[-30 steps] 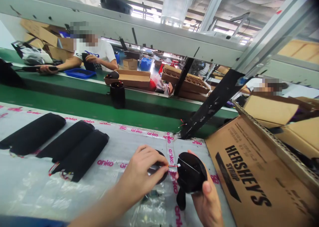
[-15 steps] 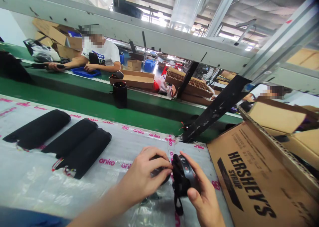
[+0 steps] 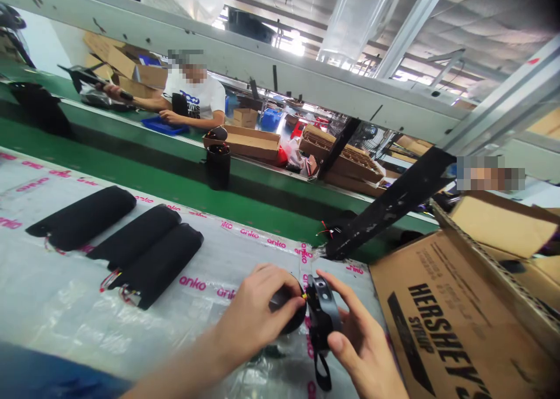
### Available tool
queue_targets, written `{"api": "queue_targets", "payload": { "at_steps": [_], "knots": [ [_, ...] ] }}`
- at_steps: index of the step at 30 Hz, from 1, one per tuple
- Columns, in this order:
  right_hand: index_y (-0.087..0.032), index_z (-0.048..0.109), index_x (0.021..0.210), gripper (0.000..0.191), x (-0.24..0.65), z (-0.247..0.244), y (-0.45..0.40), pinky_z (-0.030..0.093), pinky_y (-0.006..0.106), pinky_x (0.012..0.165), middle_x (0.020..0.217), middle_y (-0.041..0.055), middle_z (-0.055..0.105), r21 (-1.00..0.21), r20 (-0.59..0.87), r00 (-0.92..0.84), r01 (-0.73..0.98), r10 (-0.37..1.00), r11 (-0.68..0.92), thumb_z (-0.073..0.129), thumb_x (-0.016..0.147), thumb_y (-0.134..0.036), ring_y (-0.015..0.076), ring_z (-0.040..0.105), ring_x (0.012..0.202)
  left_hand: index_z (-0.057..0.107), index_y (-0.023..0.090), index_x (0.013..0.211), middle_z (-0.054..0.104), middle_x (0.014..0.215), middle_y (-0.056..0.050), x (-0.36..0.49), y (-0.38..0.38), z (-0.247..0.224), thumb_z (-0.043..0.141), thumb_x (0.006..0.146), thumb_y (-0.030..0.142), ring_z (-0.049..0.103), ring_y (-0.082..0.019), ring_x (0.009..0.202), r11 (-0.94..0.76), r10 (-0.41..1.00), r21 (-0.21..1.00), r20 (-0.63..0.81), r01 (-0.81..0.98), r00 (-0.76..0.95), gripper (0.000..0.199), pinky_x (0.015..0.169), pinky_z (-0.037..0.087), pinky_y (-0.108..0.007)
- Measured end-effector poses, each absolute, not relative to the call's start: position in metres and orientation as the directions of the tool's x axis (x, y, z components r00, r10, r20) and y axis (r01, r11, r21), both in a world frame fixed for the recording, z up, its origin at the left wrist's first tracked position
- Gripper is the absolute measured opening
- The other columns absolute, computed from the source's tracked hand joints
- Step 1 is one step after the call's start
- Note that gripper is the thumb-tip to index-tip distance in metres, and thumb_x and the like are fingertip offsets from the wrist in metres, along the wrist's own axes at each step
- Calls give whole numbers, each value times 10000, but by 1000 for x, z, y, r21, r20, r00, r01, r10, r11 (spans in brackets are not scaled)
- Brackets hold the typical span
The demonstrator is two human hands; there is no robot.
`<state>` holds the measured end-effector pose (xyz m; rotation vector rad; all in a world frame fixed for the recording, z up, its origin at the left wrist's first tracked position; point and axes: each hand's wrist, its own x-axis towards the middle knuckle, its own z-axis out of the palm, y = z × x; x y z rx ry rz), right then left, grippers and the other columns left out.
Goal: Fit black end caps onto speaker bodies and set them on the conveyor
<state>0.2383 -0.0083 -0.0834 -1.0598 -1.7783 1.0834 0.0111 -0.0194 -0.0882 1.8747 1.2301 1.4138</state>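
Stretching beyond the left hand [image 3: 256, 317] and right hand [image 3: 365, 343], a green conveyor belt [image 3: 131, 154] is worked at by a co-worker [image 3: 190, 90], and a black cup [image 3: 217, 167] and a cardboard tray [image 3: 242, 142] are carried on it ahead of the hands. A large cardboard box [image 3: 441, 311] printed "Hershey's Syrup" is placed to the right of the hands. Beneath them, a worktop [image 3: 52, 311] is covered by clear plastic sheeting [image 3: 196, 323] printed with pink "anko" lettering. Three black padded tubes [image 3: 135, 238], with red and yellow wires [image 3: 109, 280] at their ends, are laid to the left of the hands and well apart from them.

The hands are held close together but not touching. A round black part [image 3: 291, 314] is gripped under the left hand's fingers, and a black strapped part [image 3: 322, 314] is held by the right hand, its strap loop [image 3: 322, 373] hanging down. The two parts are just beside each other, above the sheeting, with a short wire end [image 3: 303, 296] showing between them.
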Motion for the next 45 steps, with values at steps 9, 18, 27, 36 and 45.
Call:
{"api": "queue_targets", "payload": {
  "at_steps": [9, 18, 27, 36, 45],
  "knots": [
    [-316, 674, 1512, 742, 234, -74, 6, 682, 406, 897, 1448, 127, 735, -949, 123, -471, 200, 874, 242, 753, 900, -728, 351, 797, 1108, 668, 227, 954, 765, 943, -8, 11, -22, -95, 699, 965, 104, 703, -203, 928, -487, 869, 825, 490, 286, 67, 127, 847, 527, -305],
    [-304, 595, 1569, 851, 226, -83, -8, 692, 437, 872, 1462, 158, 723, -987, 29, -437, 131, 899, 96, 911, 816, -545, 346, 811, 1078, 608, 251, 1213, 768, 1138, -24, -16, -28, -96, 658, 888, 68, 760, -204, 1061, -382, 923, 901, 359, 206, 138, 376, 944, 589, -320],
    [-213, 698, 1437, 853, 215, -117, -8, 676, 445, 727, 1086, 151, 835, -990, 137, -265, -58, 954, 126, 790, 808, -782, 360, 808, 860, 687, 221, 1057, 774, 989, -43, -12, -21, -91, 618, 1020, 94, 709, -204, 945, -673, 731, 657, 661, 341, 170, 149, 893, 545, -343],
    [-173, 711, 1382, 794, 219, -140, -9, 589, 369, 541, 749, 78, 752, -982, 145, -235, -156, 961, 110, 732, 864, -775, 268, 694, 587, 694, 202, 989, 732, 849, -31, -13, -20, -75, 596, 976, 98, 653, -196, 800, -712, 679, 453, 641, 537, 359, 144, 799, 489, -355],
    [-237, 697, 1461, 813, 219, -117, -10, 704, 441, 869, 1407, 175, 767, -964, 267, -205, -38, 942, 265, 835, 822, -720, 438, 736, 1285, 723, 198, 1028, 796, 923, -37, -7, -9, -73, 662, 1026, 150, 717, -197, 857, -720, 685, 540, 651, 435, 326, 78, 824, 546, -319]
  ]
}}
